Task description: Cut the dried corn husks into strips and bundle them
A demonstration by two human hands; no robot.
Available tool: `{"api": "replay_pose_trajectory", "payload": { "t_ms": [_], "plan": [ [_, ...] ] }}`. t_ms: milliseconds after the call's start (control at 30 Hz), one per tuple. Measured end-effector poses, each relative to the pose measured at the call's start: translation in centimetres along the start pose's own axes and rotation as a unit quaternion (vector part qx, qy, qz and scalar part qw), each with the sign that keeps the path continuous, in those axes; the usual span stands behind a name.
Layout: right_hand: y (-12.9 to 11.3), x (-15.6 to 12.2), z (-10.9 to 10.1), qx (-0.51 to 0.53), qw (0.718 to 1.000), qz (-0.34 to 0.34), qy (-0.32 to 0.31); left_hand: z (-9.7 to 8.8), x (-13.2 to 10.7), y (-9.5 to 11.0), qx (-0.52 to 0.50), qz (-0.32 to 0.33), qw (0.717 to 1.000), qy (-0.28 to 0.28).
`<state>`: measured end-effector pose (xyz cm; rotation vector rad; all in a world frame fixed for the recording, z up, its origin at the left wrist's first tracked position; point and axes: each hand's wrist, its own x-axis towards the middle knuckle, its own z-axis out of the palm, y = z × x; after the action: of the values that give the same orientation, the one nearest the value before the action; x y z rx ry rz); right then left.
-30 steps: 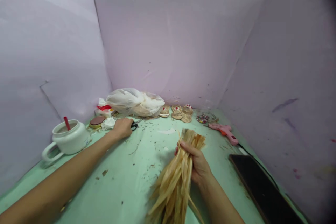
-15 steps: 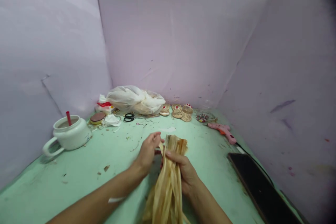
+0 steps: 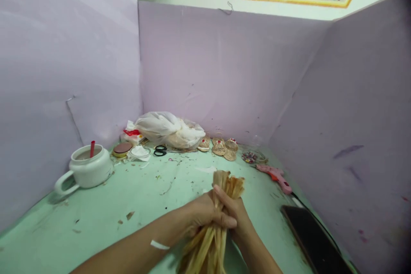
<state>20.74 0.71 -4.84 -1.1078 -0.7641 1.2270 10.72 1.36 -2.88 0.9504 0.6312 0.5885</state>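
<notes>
A bundle of flat, dried tan husk strips (image 3: pixel 208 248) stands between my hands, its frayed top end above my grip and its lower strands fanning out past the bottom edge of the view. My left hand (image 3: pixel 210 213) wraps round the bundle from the left, thumb across the front. Just above and to the right, my right hand (image 3: pixel 233 207) clasps the same bundle, its thumb up along the strips. Part of the fingers of both hands is hidden behind the strips. A small white strip clings to my left forearm.
On the green tabletop (image 3: pixel 135 197) stand a white mug (image 3: pixel 93 173) with a red stick, round tins, black-handled scissors (image 3: pixel 159 150), a white plastic bag (image 3: pixel 170 130), small woven pieces (image 3: pixel 221 147), a bead dish, a pink glue gun (image 3: pixel 276 176) and a dark phone-like slab (image 3: pixel 316 239).
My left hand has come in from the left and closed round the bundle below its top. Bundle and hands sit slightly lower and further right. The camera has tilted up.
</notes>
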Motion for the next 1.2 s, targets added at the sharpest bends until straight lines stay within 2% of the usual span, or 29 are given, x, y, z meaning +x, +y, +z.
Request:
{"api": "replay_pose_trajectory", "payload": {
  "t_ms": [67, 133, 167, 200, 267, 300, 333, 400, 533, 633, 700, 833, 1000, 1100, 1133, 1200],
  "plan": [
    [-0.8, 0.5, 0.1, -0.084, 0.992, -0.020, -0.089, -1.4, -0.1, 0.4, 0.022, -0.023, 0.997, 0.063],
    [-1.8, 1.9, 0.2, -0.176, 0.964, -0.015, -0.201, -3.8, -0.5, 1.1, 0.008, -0.013, 0.992, 0.127],
    [-2.3, 3.1, 0.3, -0.229, 0.945, -0.015, -0.233, -5.2, -0.8, 1.6, -0.014, -0.001, 0.988, 0.153],
    [-2.6, 4.4, 0.5, -0.297, 0.924, -0.027, -0.239, -6.7, -1.1, 2.1, -0.060, 0.002, 0.980, 0.189],
    [-2.9, 7.7, 1.4, -0.446, 0.873, -0.084, -0.177, -9.8, -1.7, 3.1, -0.159, 0.006, 0.954, 0.254],
    [-2.8, 9.5, 2.0, -0.523, 0.833, -0.120, -0.137, -11.1, -2.0, 3.4, -0.199, 0.014, 0.944, 0.261],
    [-2.6, 11.2, 2.7, -0.565, 0.805, -0.140, -0.113, -12.3, -2.1, 3.6, -0.230, 0.028, 0.937, 0.263],
    [-1.8, 14.3, 4.3, -0.621, 0.762, -0.158, -0.092, -13.9, -2.2, 3.5, -0.260, 0.044, 0.934, 0.240],
    [-0.1, 18.1, 6.8, -0.701, 0.690, -0.160, -0.082, -14.9, -1.7, 2.3, -0.252, 0.044, 0.949, 0.185],
    [0.7, 19.5, 7.7, -0.747, 0.642, -0.154, -0.084, -14.8, -1.4, 2.0, -0.257, 0.038, 0.948, 0.182],
    [0.9, 20.0, 8.1, -0.766, 0.619, -0.150, -0.090, -14.8, -1.4, 2.2, -0.261, 0.029, 0.947, 0.183],
    [0.3, 20.3, 8.1, -0.782, 0.597, -0.146, -0.101, -14.8, -1.4, 2.6, -0.259, 0.022, 0.948, 0.184],
    [-1.7, 18.3, 7.0, -0.768, 0.615, -0.135, -0.115, -14.6, -1.8, 3.1, -0.256, 0.029, 0.948, 0.184],
    [-1.9, 14.2, 6.8, -0.752, 0.634, -0.135, -0.119, -13.6, -3.3, 5.6, -0.215, 0.040, 0.957, 0.191],
    [-1.6, 12.2, 6.9, -0.743, 0.643, -0.136, -0.130, -13.0, -4.0, 6.9, -0.198, 0.045, 0.964, 0.173],
    [-0.8, 7.7, 7.3, -0.709, 0.668, -0.142, -0.176, -11.4, -5.6, 9.8, -0.175, 0.116, 0.970, 0.123]
  ]
}}
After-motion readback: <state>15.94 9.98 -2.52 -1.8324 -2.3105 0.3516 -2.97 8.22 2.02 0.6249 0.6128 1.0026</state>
